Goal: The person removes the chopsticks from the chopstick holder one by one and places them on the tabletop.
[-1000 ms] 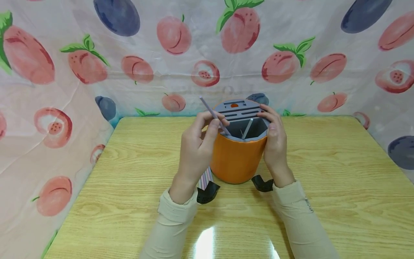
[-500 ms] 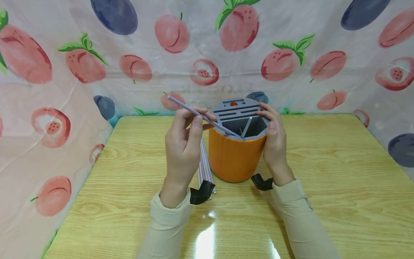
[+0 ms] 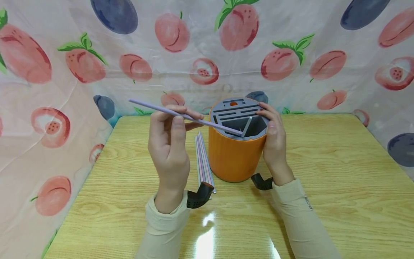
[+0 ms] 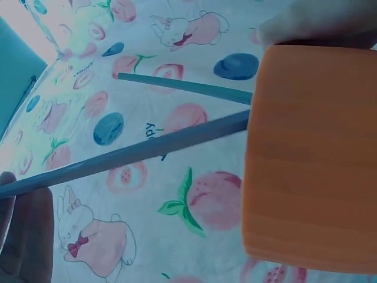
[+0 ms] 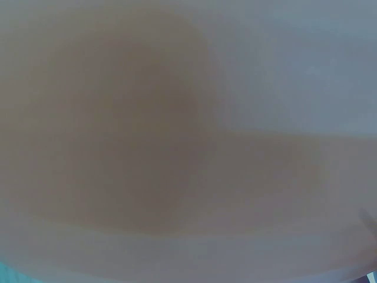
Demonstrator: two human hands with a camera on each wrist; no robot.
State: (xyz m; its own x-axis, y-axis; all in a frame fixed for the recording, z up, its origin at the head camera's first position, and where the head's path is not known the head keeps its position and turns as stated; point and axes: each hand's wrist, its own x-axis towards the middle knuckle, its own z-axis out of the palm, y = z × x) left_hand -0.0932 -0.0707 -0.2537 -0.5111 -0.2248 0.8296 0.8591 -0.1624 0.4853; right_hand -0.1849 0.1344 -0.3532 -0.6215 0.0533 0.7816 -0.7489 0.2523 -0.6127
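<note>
My left hand (image 3: 169,147) pinches a slim lilac pencil (image 3: 148,104) between thumb and fingers. The pencil slants down to the right, its lower end inside the front compartment of an orange pen holder (image 3: 237,158) with a grey slotted top. A second, pale grey pencil (image 3: 247,126) leans in that same compartment. In the left wrist view the held pencil (image 4: 135,152) runs to the holder's edge (image 4: 312,159). My right hand (image 3: 275,144) grips the holder's right side, fingertips over the rim. The right wrist view is too blurred for detail.
Several pastel pencils (image 3: 203,162) lie side by side on the wooden table (image 3: 113,180), just left of the holder. Black wrist mounts (image 3: 200,196) stick out from both cuffs. A fruit-print cloth (image 3: 194,36) hangs behind and at the left.
My left hand has moved left, tilting the lilac pencil from steep to nearly level, and uncovering the pencils on the table. The right hand and the holder have barely moved.
</note>
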